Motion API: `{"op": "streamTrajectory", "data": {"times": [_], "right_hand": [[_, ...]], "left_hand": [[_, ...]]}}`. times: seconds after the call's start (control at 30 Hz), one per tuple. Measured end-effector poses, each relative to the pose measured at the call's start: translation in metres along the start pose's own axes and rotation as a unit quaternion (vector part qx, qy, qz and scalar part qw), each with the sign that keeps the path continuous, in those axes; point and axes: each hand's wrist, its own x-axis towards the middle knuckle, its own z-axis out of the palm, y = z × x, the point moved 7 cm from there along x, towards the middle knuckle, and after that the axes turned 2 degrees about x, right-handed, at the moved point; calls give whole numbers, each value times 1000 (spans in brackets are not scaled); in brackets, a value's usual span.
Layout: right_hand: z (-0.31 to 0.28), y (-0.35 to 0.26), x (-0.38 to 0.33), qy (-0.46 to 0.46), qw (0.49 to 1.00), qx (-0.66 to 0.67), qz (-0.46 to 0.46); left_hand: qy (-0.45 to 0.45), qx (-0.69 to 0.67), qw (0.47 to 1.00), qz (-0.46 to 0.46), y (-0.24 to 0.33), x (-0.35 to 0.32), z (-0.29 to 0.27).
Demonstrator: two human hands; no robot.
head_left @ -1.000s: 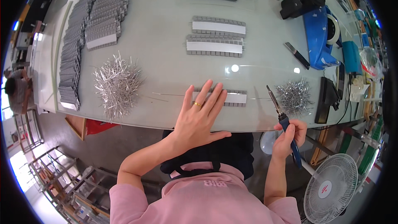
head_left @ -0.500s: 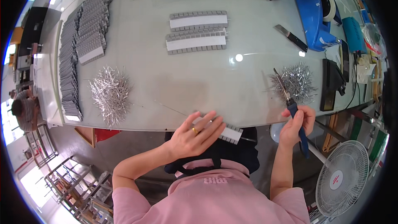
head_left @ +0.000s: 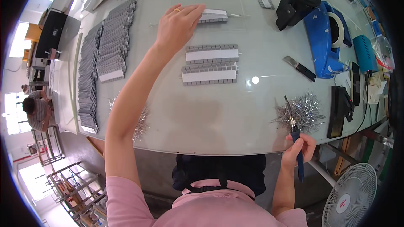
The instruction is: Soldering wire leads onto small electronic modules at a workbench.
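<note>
My left hand (head_left: 176, 27) reaches far across the table, its fingers close together over the left end of a grey segmented strip (head_left: 213, 16) with a white band. Thin wires stick out of that strip's right end; the fingertips and its left part are hidden. My right hand (head_left: 296, 151), at the near right edge, is closed round blue-handled long-nose pliers (head_left: 293, 124). Their slim tip points away over a heap of silvery wire pieces (head_left: 305, 111). Two similar strips, an upper one (head_left: 212, 54) and a lower one (head_left: 209, 75), lie mid-table.
Stacked grey strips (head_left: 109, 44) fill the left side. Another wire heap (head_left: 143, 122) is partly behind my left forearm. At right are a knife (head_left: 299, 68), a blue tape dispenser (head_left: 317, 42) and a black holder (head_left: 296, 2). A fan (head_left: 349, 197) stands below right.
My left hand has moved from the strip at the near edge to the far middle; no strip shows over my lap now. The view has shifted. My right hand still holds the pliers.
</note>
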Motion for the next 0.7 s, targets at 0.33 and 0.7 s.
{"op": "streamTrajectory", "data": {"times": [0.33, 0.7], "right_hand": [[-1, 0, 2, 7, 1000, 14, 15], [0, 4, 0, -4, 999, 30, 39]], "left_hand": [[-123, -17, 992, 25, 58, -48, -20], [-143, -82, 986, -13, 93, -86, -37]]}}
